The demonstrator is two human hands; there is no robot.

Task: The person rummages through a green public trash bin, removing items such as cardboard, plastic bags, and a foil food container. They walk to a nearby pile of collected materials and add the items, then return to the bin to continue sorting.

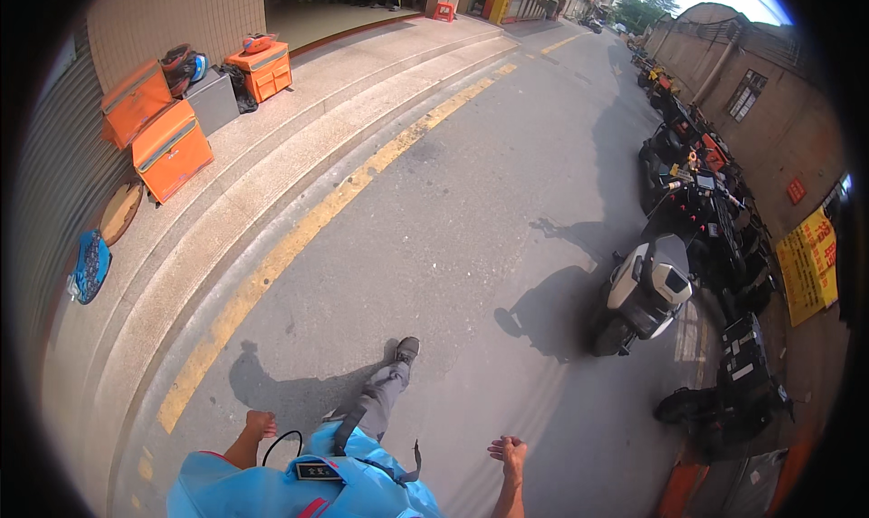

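My left hand (261, 424) hangs at the lower left with its fingers curled in, and I see nothing in it. Close beside it, a thin black cable (282, 436) loops out from my light blue shirt (251, 491). On the other side, my right hand (509, 450) is held out over the grey pavement (468, 328), its fingers loosely bent and slightly apart, holding nothing visible. Between the hands, one leg in grey trousers (383, 396) reaches forward, with a dark shoe (408, 349) on the road. Black straps (349, 430) hang at my front.
Stone steps (271, 158) curve along the left, bordered by a yellow line (305, 239). Orange delivery boxes (173, 151), a grey box (212, 100) and helmets (182, 68) stand there. A white scooter (645, 287) and several parked motorbikes (706, 199) line the right wall (781, 131).
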